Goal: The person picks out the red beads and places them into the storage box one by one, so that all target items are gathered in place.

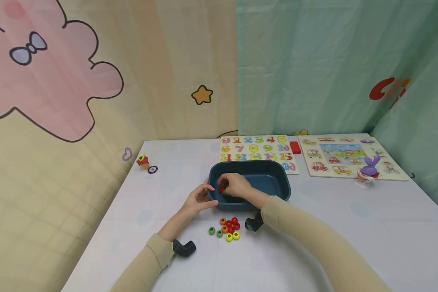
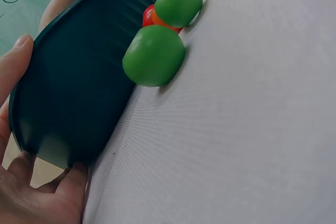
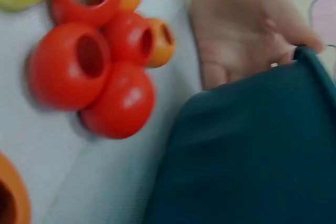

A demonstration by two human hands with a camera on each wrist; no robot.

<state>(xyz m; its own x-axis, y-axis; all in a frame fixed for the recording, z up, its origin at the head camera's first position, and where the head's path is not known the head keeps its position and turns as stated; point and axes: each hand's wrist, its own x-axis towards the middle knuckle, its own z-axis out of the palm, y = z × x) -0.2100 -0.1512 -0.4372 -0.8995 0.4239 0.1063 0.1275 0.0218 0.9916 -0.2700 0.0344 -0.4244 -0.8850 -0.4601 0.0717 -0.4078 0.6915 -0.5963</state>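
Note:
A dark blue rectangular basin stands on the table. My left hand grips its left end, thumb at the rim and fingers around the outside corner; the left wrist view shows this hand against the basin wall. Inside the left part of the basin, my right hand pinches a small red bead, mostly covered by the fingers. In front of the basin lie loose round beads with holes: red beads, orange beads, green beads and yellow beads.
Behind the basin lie a number puzzle board, a red block and a vehicle puzzle board. A purple rabbit toy stands at the right. A small red toy and a black-and-white disc are at the back left.

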